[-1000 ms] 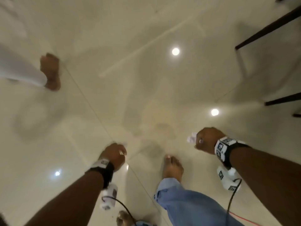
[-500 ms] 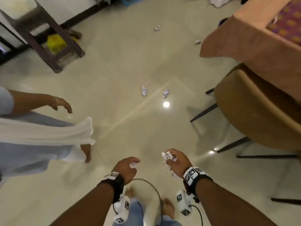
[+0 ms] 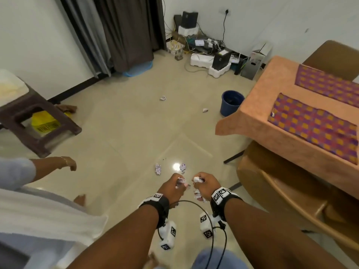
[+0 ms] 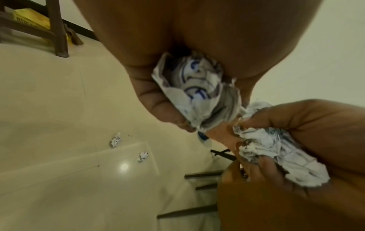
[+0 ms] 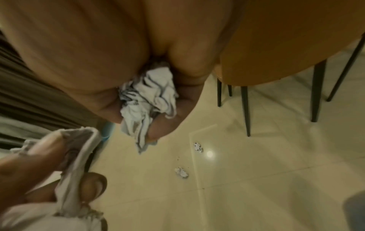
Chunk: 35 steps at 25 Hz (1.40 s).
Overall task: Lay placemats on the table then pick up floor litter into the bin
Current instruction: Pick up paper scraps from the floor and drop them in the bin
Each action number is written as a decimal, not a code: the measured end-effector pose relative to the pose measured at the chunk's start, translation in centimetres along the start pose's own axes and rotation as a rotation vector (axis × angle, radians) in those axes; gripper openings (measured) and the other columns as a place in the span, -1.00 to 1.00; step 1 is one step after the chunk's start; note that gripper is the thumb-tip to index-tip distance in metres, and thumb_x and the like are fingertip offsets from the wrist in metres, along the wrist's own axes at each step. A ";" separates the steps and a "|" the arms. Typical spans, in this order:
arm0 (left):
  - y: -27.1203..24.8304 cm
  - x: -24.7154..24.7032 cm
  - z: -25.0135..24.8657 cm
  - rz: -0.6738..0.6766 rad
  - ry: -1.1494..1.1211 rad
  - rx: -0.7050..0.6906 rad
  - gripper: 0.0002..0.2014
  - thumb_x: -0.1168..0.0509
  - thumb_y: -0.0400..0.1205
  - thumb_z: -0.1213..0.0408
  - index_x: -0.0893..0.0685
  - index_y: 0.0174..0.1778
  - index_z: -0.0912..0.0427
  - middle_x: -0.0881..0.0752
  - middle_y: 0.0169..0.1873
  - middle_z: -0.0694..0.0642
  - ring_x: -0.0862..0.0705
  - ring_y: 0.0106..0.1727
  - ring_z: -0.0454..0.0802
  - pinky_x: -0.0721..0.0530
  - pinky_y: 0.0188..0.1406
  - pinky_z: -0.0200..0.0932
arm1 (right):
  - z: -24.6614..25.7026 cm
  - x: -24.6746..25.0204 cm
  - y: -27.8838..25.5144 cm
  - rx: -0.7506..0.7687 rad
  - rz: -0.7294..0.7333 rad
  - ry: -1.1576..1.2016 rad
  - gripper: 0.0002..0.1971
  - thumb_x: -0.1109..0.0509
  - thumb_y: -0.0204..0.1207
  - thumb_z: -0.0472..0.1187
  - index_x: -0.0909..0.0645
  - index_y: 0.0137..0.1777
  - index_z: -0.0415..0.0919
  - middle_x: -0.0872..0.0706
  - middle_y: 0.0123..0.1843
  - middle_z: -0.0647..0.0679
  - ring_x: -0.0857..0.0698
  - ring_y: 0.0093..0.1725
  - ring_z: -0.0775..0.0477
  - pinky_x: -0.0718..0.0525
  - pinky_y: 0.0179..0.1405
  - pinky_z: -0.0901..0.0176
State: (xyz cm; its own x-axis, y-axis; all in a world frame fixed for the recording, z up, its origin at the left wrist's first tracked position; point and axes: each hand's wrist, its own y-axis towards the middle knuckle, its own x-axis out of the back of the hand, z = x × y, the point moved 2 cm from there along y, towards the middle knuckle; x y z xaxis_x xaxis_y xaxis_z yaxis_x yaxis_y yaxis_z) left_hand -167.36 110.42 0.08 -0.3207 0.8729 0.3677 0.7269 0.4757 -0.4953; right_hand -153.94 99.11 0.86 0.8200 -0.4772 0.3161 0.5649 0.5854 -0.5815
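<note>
My left hand point(image 3: 179, 183) grips a crumpled printed paper ball point(image 4: 197, 93). Close beside it, my right hand point(image 3: 198, 182) grips more crumpled paper point(image 5: 148, 96), some of it hanging below the fist point(image 3: 198, 196). Both hands are held above the floor. Two paper balls point(image 3: 158, 168) point(image 3: 183, 167) lie on the tiles just ahead of them. Two more paper scraps point(image 3: 162, 98) point(image 3: 205, 110) lie farther off. The blue bin point(image 3: 231, 102) stands by the table corner. Two checked placemats point(image 3: 312, 125) point(image 3: 328, 82) lie flat on the orange tablecloth.
Another person stands at the left, one hand point(image 3: 67, 164) out, in white cloth. A tan chair point(image 3: 272, 191) stands at my right against the table point(image 3: 242, 121). A brown stool point(image 3: 38, 121) is at the left. Cables and boxes point(image 3: 209, 53) fill the far corner.
My view has lifted from the floor to the room. My hands have drawn together in front of me, each still holding its paper. The other person's arm has shifted at the left.
</note>
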 end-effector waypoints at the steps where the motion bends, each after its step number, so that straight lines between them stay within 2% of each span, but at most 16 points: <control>1: 2.0 1.9 -1.9 -0.030 -0.023 -0.005 -0.86 -0.22 0.72 -0.08 -0.52 0.06 -0.14 -0.73 -0.12 0.02 -0.70 -0.26 0.02 -0.58 -0.42 -0.25 | 2.1 0.5 2.0 0.028 -0.027 0.000 -0.89 -0.45 0.45 -0.30 -0.70 -0.25 -0.09 -0.66 -0.37 -0.10 -0.62 -0.37 -0.13 -0.69 -0.25 -0.09; 4: 8.2 6.8 -6.9 -0.145 -0.073 -0.068 -0.73 -0.16 0.72 -0.15 -0.61 -0.13 -0.09 -0.71 -0.24 0.04 -0.65 -0.23 0.11 -0.58 -0.33 -0.18 | 8.3 2.1 7.6 0.096 -0.065 0.117 -0.85 -0.48 0.52 -0.18 -0.69 -0.26 -0.20 -0.68 -0.32 -0.08 -0.60 -0.29 -0.10 -0.65 -0.06 -0.08; 7: 17.1 10.3 -12.3 -0.156 -0.041 -0.093 -0.84 -0.26 0.72 0.15 -0.74 -0.09 -0.09 -0.80 -0.11 0.05 -0.68 -0.21 0.03 -0.62 -0.34 -0.26 | 13.8 4.8 15.9 0.067 -0.004 0.421 -0.73 -0.48 0.58 -0.01 -0.76 -0.10 -0.25 -0.83 -0.19 -0.23 -0.78 -0.20 -0.24 -0.79 -0.06 -0.18; 9: 23.7 11.7 -15.8 -0.163 -0.054 -0.087 -0.85 -0.34 0.69 0.23 -0.82 0.00 -0.05 -0.84 -0.07 0.00 -0.72 -0.16 0.00 -0.63 -0.13 -0.22 | 16.9 6.9 22.2 0.062 0.040 0.535 -0.62 -0.51 0.54 0.07 -0.75 0.03 -0.30 -0.83 -0.07 -0.35 -0.82 -0.10 -0.36 -0.79 -0.07 -0.24; 12: 33.6 13.3 -20.8 -0.189 -0.050 -0.087 -0.81 -0.33 0.69 0.34 -0.85 0.08 0.10 -0.80 -0.02 0.01 -0.73 0.04 -0.01 -0.59 0.11 -0.23 | 21.1 11.0 30.1 0.088 0.091 0.620 -0.76 -0.48 0.60 -0.04 -0.77 0.00 -0.24 -0.82 -0.07 -0.35 -0.79 -0.12 -0.39 -0.75 -0.13 -0.22; 15: 40.9 13.3 -25.9 -0.122 -0.149 -0.057 -0.74 -0.28 0.66 0.33 -0.87 -0.16 0.02 -0.84 -0.07 0.09 -0.77 0.09 0.14 -0.69 0.24 -0.03 | 23.6 16.0 35.4 0.118 0.131 0.782 -0.85 -0.47 0.60 -0.28 -0.80 0.10 -0.28 -0.82 0.04 -0.35 -0.80 0.00 -0.34 -0.77 0.04 -0.17; 18: 46.6 13.7 -30.2 -0.093 -0.052 -0.076 -0.70 -0.17 0.68 0.15 -0.82 -0.18 -0.05 -0.84 -0.07 0.03 -0.77 0.06 0.10 -0.70 0.21 -0.02 | 26.0 20.4 39.8 0.064 0.046 0.767 -0.80 -0.45 0.54 -0.42 -0.79 0.11 -0.29 -0.82 0.01 -0.37 -0.79 -0.03 -0.34 -0.76 0.04 -0.15; 20: 51.1 14.4 -32.7 -0.109 0.035 -0.069 -0.74 -0.21 0.71 0.07 -0.81 -0.03 0.00 -0.80 -0.05 -0.03 -0.74 0.04 0.04 -0.67 0.16 -0.09 | 27.4 22.6 43.4 0.028 -0.099 0.737 -0.82 -0.44 0.50 -0.46 -0.79 0.01 -0.24 -0.82 -0.11 -0.34 -0.77 -0.11 -0.31 -0.77 -0.06 -0.10; 22: 57.2 15.8 -34.8 -0.132 0.103 -0.067 -0.74 -0.22 0.74 0.09 -0.78 0.09 0.09 -0.77 -0.03 0.03 -0.72 0.07 0.09 -0.64 0.15 -0.09 | 28.9 24.4 48.0 0.034 -0.245 0.692 -0.86 -0.47 0.49 -0.42 -0.78 -0.01 -0.22 -0.82 -0.09 -0.32 -0.77 -0.08 -0.31 -0.78 0.00 -0.18; 24: 62.9 16.6 -36.9 -0.032 0.088 -0.086 -0.70 -0.17 0.78 0.11 -0.77 0.03 0.16 -0.80 -0.01 0.16 -0.73 0.11 0.20 -0.64 0.12 -0.05 | 31.4 25.4 52.2 0.108 -0.292 0.711 -0.88 -0.50 0.54 -0.27 -0.77 0.05 -0.20 -0.84 -0.04 -0.30 -0.81 -0.01 -0.33 -0.78 0.06 -0.23; 26: 67.8 17.6 -39.0 0.084 0.027 -0.090 -0.61 -0.11 0.81 0.00 -0.72 -0.13 0.14 -0.77 -0.06 0.21 -0.73 0.06 0.22 -0.63 0.08 -0.05 | 34.4 25.8 55.9 0.134 -0.361 0.745 -0.84 -0.50 0.55 -0.14 -0.78 0.10 -0.08 -0.85 0.02 -0.22 -0.82 0.03 -0.31 -0.80 0.01 -0.18; 28: 71.1 18.6 -40.5 0.165 -0.197 0.046 -0.49 -0.12 0.75 -0.20 -0.73 -0.20 0.13 -0.80 -0.10 0.20 -0.75 -0.01 0.18 -0.71 0.16 0.06 | 36.6 26.2 58.1 0.150 -0.395 0.759 -0.79 -0.49 0.52 -0.23 -0.79 0.11 0.03 -0.85 0.07 -0.18 -0.83 0.04 -0.28 -0.80 -0.02 -0.16; 31: 74.7 20.0 -43.3 0.354 -0.437 0.234 -0.31 -0.13 0.59 -0.46 -0.80 -0.01 0.15 -0.85 0.01 0.26 -0.81 0.09 0.25 -0.74 0.24 0.28 | 39.1 28.1 61.0 0.130 -0.399 0.760 -0.60 -0.50 0.45 -0.47 -0.73 0.26 -0.14 -0.79 0.21 -0.29 -0.79 0.16 -0.40 -0.76 0.11 -0.37; 33: 76.9 19.9 -45.4 0.494 -0.471 0.282 -0.26 -0.08 0.59 -0.47 -0.74 0.15 0.15 -0.83 0.08 0.30 -0.80 0.12 0.27 -0.77 0.14 0.27 | 39.9 30.2 62.9 0.099 -0.415 0.676 -0.51 -0.50 0.40 -0.57 -0.67 0.32 -0.27 -0.78 0.23 -0.30 -0.83 0.11 -0.27 -0.82 0.06 -0.22; 34: 77.8 19.9 -46.4 0.533 -0.460 0.298 -0.27 -0.06 0.60 -0.46 -0.74 0.14 0.17 -0.83 0.02 0.28 -0.82 0.03 0.23 -0.81 0.01 0.20 | 40.4 31.4 63.7 0.076 -0.410 0.640 -0.50 -0.48 0.39 -0.59 -0.65 0.34 -0.31 -0.79 0.22 -0.27 -0.85 0.05 -0.12 -0.84 -0.02 -0.02; 35: 79.0 19.6 -47.5 0.568 -0.455 0.317 -0.29 -0.04 0.63 -0.43 -0.77 0.02 0.18 -0.84 -0.13 0.25 -0.84 -0.14 0.16 -0.83 -0.15 0.09 | 40.7 32.7 64.8 0.054 -0.398 0.620 -0.50 -0.47 0.40 -0.60 -0.64 0.35 -0.33 -0.80 0.18 -0.25 -0.85 -0.03 -0.01 -0.82 -0.11 0.14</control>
State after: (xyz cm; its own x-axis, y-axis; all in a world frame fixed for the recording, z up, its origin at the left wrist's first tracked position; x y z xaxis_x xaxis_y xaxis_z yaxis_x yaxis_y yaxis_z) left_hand -87.38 159.99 5.49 -0.2191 0.9176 -0.3318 0.6681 -0.1068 -0.7364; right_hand -86.75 148.10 4.02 0.3581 -0.9337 0.0047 0.8258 0.3144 -0.4683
